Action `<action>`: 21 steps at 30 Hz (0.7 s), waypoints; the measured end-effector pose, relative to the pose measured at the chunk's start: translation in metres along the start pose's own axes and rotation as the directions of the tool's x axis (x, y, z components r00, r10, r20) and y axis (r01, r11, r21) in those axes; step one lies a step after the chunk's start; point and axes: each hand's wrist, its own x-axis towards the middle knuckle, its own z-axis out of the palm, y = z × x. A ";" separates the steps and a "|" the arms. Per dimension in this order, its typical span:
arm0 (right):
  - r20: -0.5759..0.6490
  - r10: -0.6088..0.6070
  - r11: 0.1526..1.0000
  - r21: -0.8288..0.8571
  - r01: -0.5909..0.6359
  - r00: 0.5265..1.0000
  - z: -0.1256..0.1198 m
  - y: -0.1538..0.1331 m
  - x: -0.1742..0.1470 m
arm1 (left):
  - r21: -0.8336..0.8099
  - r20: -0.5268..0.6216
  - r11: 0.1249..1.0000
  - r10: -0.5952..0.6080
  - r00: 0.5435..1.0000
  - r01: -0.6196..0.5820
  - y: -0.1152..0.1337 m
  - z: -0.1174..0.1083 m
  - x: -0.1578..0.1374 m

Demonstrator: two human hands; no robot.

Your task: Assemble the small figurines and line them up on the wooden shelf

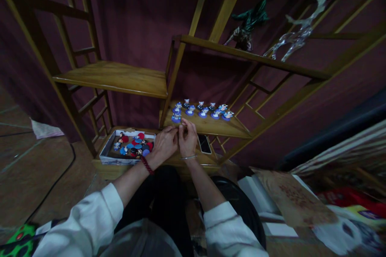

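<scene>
My left hand (165,143), a dark red bead bracelet on its wrist, meets my right hand (187,139) just in front of the shelf's edge. Both have their fingers curled and pressed together. Whatever is between the fingertips is hidden or too small to name. Beyond them on the shelf (215,127) stand several small figurines on purple bases; the closest figurine (176,117) is right behind my fingers. Farther back are several dark-and-white figurines (200,105). Left of my hands, an open box (106,155) holds more figurines and loose round bases in red, blue and purple.
A phone (204,144) lies on the lower board, right of my hands. An upper shelf (114,76) juts out at left. A glass deer (297,34) and a dark green statue (249,26) stand above right. A black stool (241,200) and cardboard (297,196) are at lower right.
</scene>
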 end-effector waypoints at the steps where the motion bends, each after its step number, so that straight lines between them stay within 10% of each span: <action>1: -0.014 0.004 1.000 0.018 -0.003 1.000 0.000 -0.003 -0.004 | -0.013 -0.011 1.000 0.006 1.000 -0.006 -0.001 0.001 -0.001; 9: -0.022 0.056 0.993 0.104 -0.053 0.998 0.012 -0.022 -0.042 | -0.064 -0.034 0.996 0.067 0.997 -0.069 -0.028 0.004 -0.022; 21: 0.298 0.096 0.989 0.081 -0.125 0.950 0.066 -0.011 -0.109 | 0.155 0.321 0.975 -0.204 0.925 0.161 -0.096 0.015 -0.064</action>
